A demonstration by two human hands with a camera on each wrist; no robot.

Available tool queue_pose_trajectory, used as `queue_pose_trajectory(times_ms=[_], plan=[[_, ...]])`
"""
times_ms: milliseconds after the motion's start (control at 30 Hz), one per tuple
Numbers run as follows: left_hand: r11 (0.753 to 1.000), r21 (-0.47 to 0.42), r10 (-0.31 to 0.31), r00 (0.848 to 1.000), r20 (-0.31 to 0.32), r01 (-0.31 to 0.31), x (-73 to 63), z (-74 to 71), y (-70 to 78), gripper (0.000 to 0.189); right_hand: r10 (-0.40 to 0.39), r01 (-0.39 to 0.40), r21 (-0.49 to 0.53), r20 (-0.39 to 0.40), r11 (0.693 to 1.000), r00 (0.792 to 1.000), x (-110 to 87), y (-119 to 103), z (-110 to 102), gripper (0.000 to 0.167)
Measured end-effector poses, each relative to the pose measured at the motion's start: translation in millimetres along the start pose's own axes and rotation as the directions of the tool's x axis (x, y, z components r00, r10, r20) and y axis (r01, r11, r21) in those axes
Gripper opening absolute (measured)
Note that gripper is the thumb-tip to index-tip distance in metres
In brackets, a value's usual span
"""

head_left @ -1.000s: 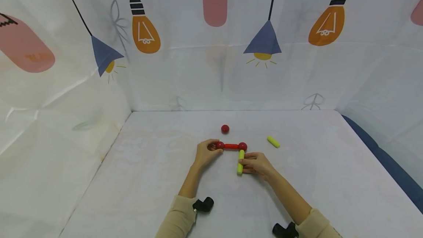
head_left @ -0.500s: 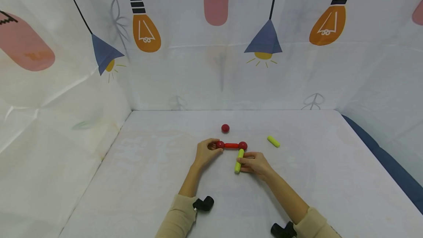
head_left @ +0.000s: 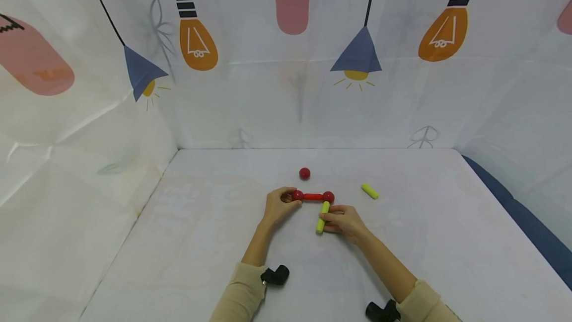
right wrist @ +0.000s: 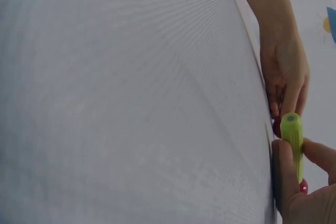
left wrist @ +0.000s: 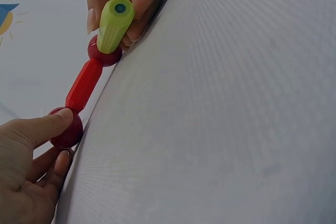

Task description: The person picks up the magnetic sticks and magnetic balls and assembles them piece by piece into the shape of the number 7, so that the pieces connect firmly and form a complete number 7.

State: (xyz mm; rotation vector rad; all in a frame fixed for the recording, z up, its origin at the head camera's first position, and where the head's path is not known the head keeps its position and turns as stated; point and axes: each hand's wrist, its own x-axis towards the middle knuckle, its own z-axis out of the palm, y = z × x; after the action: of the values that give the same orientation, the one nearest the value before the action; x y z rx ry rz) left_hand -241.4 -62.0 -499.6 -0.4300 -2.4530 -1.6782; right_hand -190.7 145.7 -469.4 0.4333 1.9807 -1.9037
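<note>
My left hand [head_left: 278,208] pinches the left red ball [head_left: 297,196] between thumb and fingers. A red rod [head_left: 313,197] joins that ball to a second red ball [head_left: 328,197] on the right. From this second ball a yellow-green rod [head_left: 322,218] slants toward me, its near end leaning left. My right hand [head_left: 345,222] grips the yellow-green rod along its length. In the left wrist view the free end of the yellow-green rod [left wrist: 116,22] shows a dark round spot, and its other end meets the ball [left wrist: 94,51]. The right wrist view shows thumb and fingers on both sides of the rod [right wrist: 292,135].
A loose red ball [head_left: 305,173] lies on the white table [head_left: 214,242] beyond the joined pieces. To the right lies another yellow-green rod [head_left: 370,191]. A white sheet with printed lamps [head_left: 286,98] hangs behind the table and along its sides.
The near end of the yellow-green rod has swung a little left, with my right hand shifting slightly left along with it. My left hand keeps its hold on the ball.
</note>
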Motion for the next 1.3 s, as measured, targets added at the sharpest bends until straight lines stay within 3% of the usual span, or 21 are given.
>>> queue_pose_trajectory(times_ms=[233,400,600,700,800,967,1100,1233,1300], plan=[[1.000,0.024,0.007,1.000,-0.003,-0.007,-0.9,-0.3,2.1,0.043,-0.004,0.004,0.008,0.002,1.000,1.000,-1.8,0,0,0.052],[0.999,0.050,-0.014,0.999,-0.046,0.016,-3.0,0.3,8.8,0.051,0.002,-0.002,0.000,0.001,1.000,1.000,-1.8,-1,-1,0.053],[1.000,0.018,0.000,0.993,-0.114,0.002,-9.8,2.0,18.8,0.036,0.003,-0.003,0.001,0.003,1.000,1.000,-2.5,-1,-1,0.053],[0.999,-0.048,0.011,0.999,-0.043,-0.013,-15.3,3.5,23.0,0.026,-0.004,0.004,0.002,0.007,1.000,1.000,-3.4,0,-1,0.053],[0.993,-0.109,-0.023,0.994,0.110,0.035,-20.2,6.1,25.3,0.026,-0.012,0.012,0.007,0.008,1.000,1.000,-3.7,0,-2,0.052],[0.967,-0.208,-0.067,0.939,0.338,0.144,-24.2,11.3,27.1,0.034,-0.026,0.026,0.012,0.016,1.000,1.000,-1.8,1,-3,0.053],[0.953,-0.240,-0.071,0.908,0.413,0.184,-25.9,11.7,37.1,0.036,-0.030,0.029,0.018,0.022,0.999,0.999,-1.9,0,-3,0.053],[0.954,-0.236,-0.074,0.905,0.419,0.187,-26.4,16.5,40.1,0.036,-0.035,0.034,0.032,0.032,0.999,0.999,-2.2,0,-3,0.052],[0.955,-0.231,-0.076,0.909,0.410,0.184,-25.2,22.7,33.2,0.036,-0.036,0.035,0.040,0.033,0.999,0.999,-2.3,0,-4,0.051]])
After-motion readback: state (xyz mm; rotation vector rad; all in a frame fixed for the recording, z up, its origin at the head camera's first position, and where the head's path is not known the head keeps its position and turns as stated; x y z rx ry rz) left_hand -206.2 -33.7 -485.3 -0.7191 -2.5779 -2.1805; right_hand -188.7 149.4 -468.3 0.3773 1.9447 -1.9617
